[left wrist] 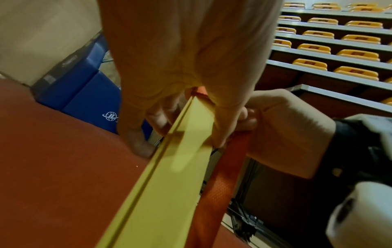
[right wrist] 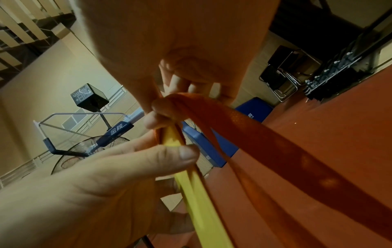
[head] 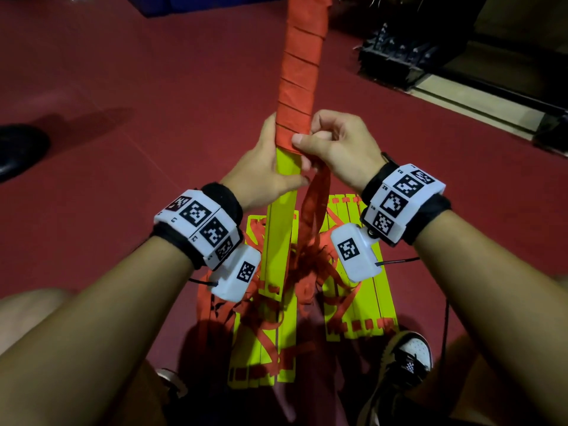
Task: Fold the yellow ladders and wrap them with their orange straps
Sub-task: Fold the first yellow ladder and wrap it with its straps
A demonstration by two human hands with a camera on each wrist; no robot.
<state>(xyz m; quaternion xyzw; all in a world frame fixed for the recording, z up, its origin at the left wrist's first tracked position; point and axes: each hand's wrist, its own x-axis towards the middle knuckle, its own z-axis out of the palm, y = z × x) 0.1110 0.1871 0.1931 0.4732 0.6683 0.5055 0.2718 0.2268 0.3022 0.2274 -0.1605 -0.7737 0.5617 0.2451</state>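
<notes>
A folded yellow ladder bundle (head: 281, 229) stands upright in front of me, its upper length wound in orange strap (head: 299, 72). My left hand (head: 267, 167) grips the yellow slats (left wrist: 169, 167) just below the wrapped part, thumb on the near face. My right hand (head: 332, 146) pinches the loose orange strap (right wrist: 244, 127) against the bundle's right edge at the lowest wrap. The strap's free tail (head: 313, 210) hangs down to the floor. Two more folded yellow ladders (head: 359, 309) lie flat below, with tangled orange straps over them.
The red floor (head: 123, 118) spreads all around. A dark shoe (head: 18, 152) sits at the left edge, and my own sneaker (head: 405, 358) at the lower right. Black metal racks (head: 396, 59) stand at the back right. Blue mats (left wrist: 84, 94) lie beyond.
</notes>
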